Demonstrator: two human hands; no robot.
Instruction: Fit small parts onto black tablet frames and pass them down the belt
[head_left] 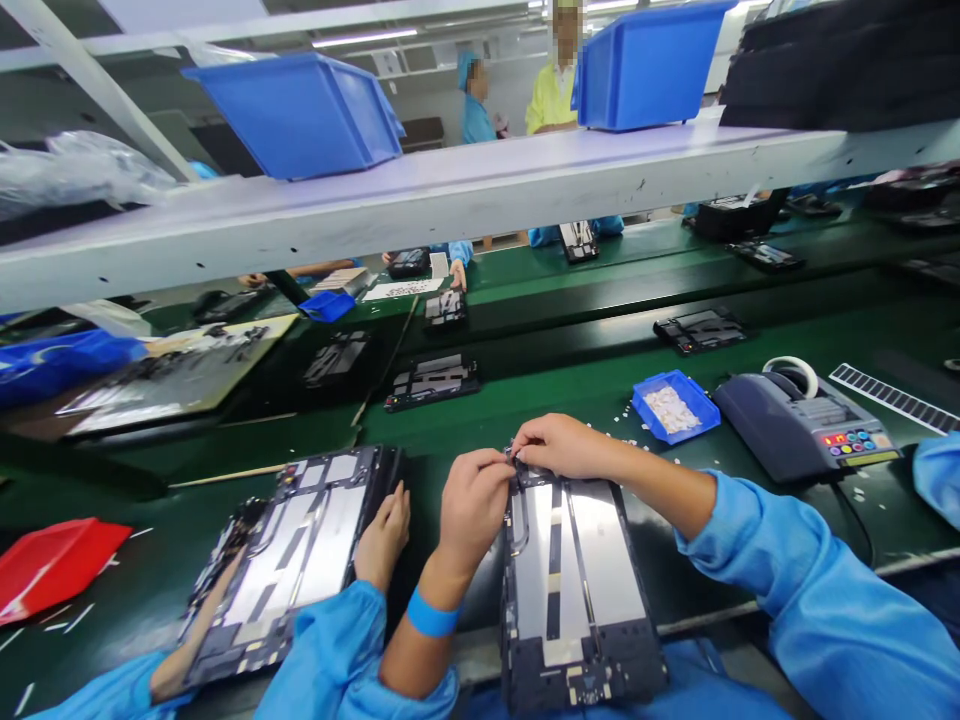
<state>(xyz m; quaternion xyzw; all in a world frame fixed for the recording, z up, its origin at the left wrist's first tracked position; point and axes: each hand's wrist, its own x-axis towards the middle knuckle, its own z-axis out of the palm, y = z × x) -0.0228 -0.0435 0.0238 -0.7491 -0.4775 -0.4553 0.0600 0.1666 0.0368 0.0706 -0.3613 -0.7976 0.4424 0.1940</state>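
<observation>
An opened tablet (pixel 611 560) with silver battery panels and a black frame lies in front of me, its near end at the bench edge. At its far left corner my left hand (pixel 474 500), with a blue band on the wrist, pinches thumb and fingers together. My right hand (pixel 559 445) reaches in from the right, and its pinched fingertips meet the left ones over the same corner. A tiny dark part shows between the fingertips, too small to name. My fingers cover that corner.
At left, a co-worker's hands (pixel 384 535) hold stacked opened tablets (pixel 322 540). A blue tray (pixel 675 405) of small pale pieces and a grey tape dispenser (pixel 806 425) stand right. More tablets (pixel 433 380) lie beyond. A shelf (pixel 480 190) with blue bins (pixel 300 110) crosses above.
</observation>
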